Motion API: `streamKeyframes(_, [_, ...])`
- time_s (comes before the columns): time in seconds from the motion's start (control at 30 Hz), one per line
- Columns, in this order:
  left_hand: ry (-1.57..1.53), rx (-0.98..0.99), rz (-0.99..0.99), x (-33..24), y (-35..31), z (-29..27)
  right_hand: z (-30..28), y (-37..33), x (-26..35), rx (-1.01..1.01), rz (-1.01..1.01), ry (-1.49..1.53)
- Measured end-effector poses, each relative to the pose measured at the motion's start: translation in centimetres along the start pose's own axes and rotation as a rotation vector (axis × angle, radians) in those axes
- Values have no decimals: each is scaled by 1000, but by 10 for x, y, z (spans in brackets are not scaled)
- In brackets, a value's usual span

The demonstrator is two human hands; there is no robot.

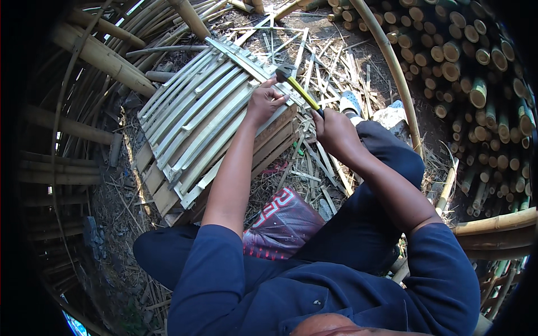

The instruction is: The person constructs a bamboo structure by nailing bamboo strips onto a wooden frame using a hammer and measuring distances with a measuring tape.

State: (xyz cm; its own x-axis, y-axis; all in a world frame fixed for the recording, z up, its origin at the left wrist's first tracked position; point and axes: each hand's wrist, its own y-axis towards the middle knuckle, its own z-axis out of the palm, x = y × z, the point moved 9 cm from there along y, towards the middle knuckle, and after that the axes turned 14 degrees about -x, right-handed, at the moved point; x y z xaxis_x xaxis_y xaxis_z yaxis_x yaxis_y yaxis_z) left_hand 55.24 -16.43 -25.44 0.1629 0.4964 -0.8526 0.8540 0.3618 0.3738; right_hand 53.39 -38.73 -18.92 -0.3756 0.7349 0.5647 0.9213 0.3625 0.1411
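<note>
My right hand [338,133] is wrapped round the dark grip of a hammer [303,92] with a yellow shaft. The dark hammer head is raised beside my left hand [265,103]. That hand rests at the right end of a slatted bamboo panel [204,112], fingers bent together close to a crosswise strip [238,59]. Anything pinched in them is too small to make out. Pale split slats lie side by side in the panel, with the cross strip over their far ends. Beneath it are wooden boards [274,137], forming a low support.
Bamboo offcuts [336,67] litter the ground beyond the panel. Cut bamboo poles [454,67] are stacked high at the right, behind a curved pole [392,61]. Thick bamboo poles [106,59] stand at the left. A printed red and grey sack [286,224] lies between my legs.
</note>
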Motion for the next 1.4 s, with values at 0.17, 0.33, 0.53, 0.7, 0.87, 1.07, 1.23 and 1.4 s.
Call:
streamKeyframes(0.17, [-77,11,-33,2,2,1,14,1,-7,143,1,-134])
streamKeyframes(0.33, [-11,-3,0,2,3,-4,-5,5,3,-25,2,-20])
streamKeyframes(0.53, [47,-4,53,-3,3,-5,-16,12,0,-19,53,31])
streamKeyframes(0.7, [64,-43,62,-6,3,-7,-11,17,-10,-13,49,5])
streamKeyframes(0.87, [99,-66,176,-19,2,-13,-10,17,-11,15,80,21])
streamKeyframes(1.07, [161,3,96,-6,8,-8,-14,19,-10,29,110,67])
streamKeyframes(1.23, [318,52,223,-19,16,-6,-14,24,-18,58,103,40])
streamKeyframes(1.4, [252,52,327,-13,22,-16,-6,22,-16,89,56,54])
